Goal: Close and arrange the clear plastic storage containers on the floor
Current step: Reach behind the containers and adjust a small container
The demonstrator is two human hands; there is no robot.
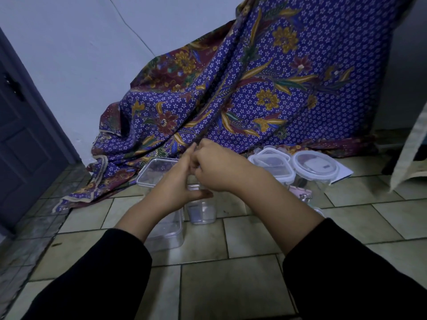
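A purple batik cloth [242,93] drapes down the wall onto the tiled floor [231,285]. Lidded clear containers [293,167] stand at its right hem. My left hand [175,183], fingers extended, and my curled right hand [217,167] meet above a small clear container [202,211]; whether they pinch anything, I cannot tell.
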